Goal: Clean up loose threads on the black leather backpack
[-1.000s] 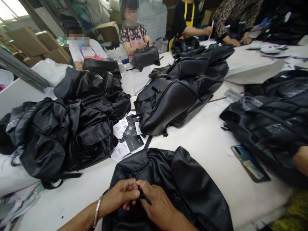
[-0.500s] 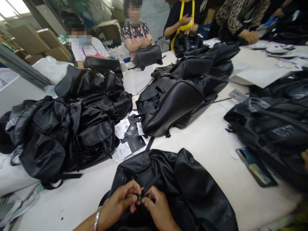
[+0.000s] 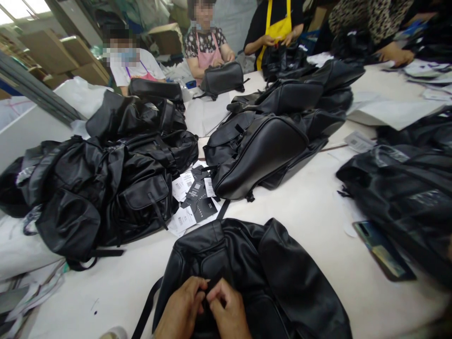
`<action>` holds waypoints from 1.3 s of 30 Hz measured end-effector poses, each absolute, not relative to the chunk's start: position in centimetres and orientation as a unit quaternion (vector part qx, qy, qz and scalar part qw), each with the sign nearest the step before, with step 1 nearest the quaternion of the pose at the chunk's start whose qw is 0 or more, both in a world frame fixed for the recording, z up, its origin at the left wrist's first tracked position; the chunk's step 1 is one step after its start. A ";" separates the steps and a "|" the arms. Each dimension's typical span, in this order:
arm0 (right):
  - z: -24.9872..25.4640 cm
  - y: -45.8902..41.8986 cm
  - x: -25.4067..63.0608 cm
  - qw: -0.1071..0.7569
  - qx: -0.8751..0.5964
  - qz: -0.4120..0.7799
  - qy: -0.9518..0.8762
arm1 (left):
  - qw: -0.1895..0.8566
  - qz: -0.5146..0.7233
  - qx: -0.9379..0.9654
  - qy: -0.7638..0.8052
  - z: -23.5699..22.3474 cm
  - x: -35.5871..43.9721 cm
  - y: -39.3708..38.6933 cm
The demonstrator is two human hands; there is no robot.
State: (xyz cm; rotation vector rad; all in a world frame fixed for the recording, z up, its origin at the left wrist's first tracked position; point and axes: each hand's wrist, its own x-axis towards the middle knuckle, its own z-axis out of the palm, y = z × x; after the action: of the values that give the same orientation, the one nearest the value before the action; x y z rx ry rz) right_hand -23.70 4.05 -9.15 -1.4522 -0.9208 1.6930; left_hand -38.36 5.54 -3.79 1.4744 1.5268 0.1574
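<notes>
A black backpack (image 3: 289,268) lies on the near side of the table, right under both hands. My left hand (image 3: 183,306) is closed over its front, thumb and fingers pinched together. Close beside it, my right hand (image 3: 229,306) is also closed in a pinch, fingertips facing the left ones. Whatever sits between the fingertips is lost against the black material. A loose black strap (image 3: 144,308) hangs from the backpack's left side onto the table. Printed tags (image 3: 192,197), black and white, lie in a pile just beyond the backpack.
More black backpacks are heaped at left (image 3: 77,207), centre (image 3: 261,150) and right (image 3: 399,188). A phone (image 3: 384,252) lies on the white table (image 3: 303,212) at right. Across the table, co-workers handle black bags, one in a yellow apron (image 3: 277,23). Cardboard boxes (image 3: 52,56) stand behind.
Half a second ago a small dark fitting and a strap showed between my fingertips; now they are hidden. Both hands have shifted slightly down. The whole view has moved a little.
</notes>
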 end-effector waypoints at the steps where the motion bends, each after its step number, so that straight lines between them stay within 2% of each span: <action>1: -8.8 4.0 -23.6 0.346 -0.547 0.667 -0.368 | 0.496 0.077 0.602 0.621 -3.8 -38.3 5.7; 5: -7.1 4.4 -23.0 0.338 -0.525 0.705 -0.335 | 0.531 0.099 0.583 0.606 -3.2 -37.9 6.6; 12: -8.4 5.4 -22.3 0.360 -0.595 0.620 -0.363 | 0.523 0.092 0.593 0.605 -2.6 -37.6 6.7; 18: -8.2 6.3 -21.9 0.370 -0.550 0.691 -0.289 | 0.524 0.086 0.616 0.583 -2.0 -37.9 6.8; 20: -7.1 6.8 -21.1 0.337 -0.488 0.723 -0.355 | 0.552 0.104 0.587 0.583 -1.9 -38.2 7.1; 22: -6.1 7.2 -20.3 0.260 -0.428 0.719 -0.483 | 0.611 0.141 0.525 0.575 -1.8 -38.7 7.2; 25: -5.4 7.2 -20.0 0.153 -0.396 0.578 -0.697 | 0.690 0.189 0.428 0.553 -1.7 -39.9 7.0; 27: -5.4 7.1 -20.1 0.124 -0.405 0.451 -0.786 | 0.711 0.209 0.391 0.546 -1.6 -40.7 6.8; 29: -5.5 7.0 -19.6 0.110 -0.427 0.367 -0.819 | 0.712 0.216 0.399 0.536 -1.5 -41.5 6.6; 32: -6.1 7.4 -16.4 0.159 -0.487 0.356 -0.781 | 0.711 0.227 0.414 0.521 -1.5 -42.5 6.7; 34: -6.7 7.7 -13.2 0.247 -0.577 0.399 -0.669 | 0.690 0.217 0.410 0.556 -1.4 -42.7 7.0; 36: -7.6 7.7 -10.3 0.312 -0.654 0.448 -0.524 | 0.621 0.153 0.464 0.612 -1.1 -42.4 7.3; 39: -9.0 7.1 -8.5 0.347 -0.674 0.517 -0.398 | 0.405 -0.023 0.685 0.605 -0.6 -40.2 8.0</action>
State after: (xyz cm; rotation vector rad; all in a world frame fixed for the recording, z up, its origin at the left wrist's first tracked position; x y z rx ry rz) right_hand -8.51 7.12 -9.02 -1.7470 -1.0327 1.3410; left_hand -40.20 7.98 -0.58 1.7284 1.5272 -0.0580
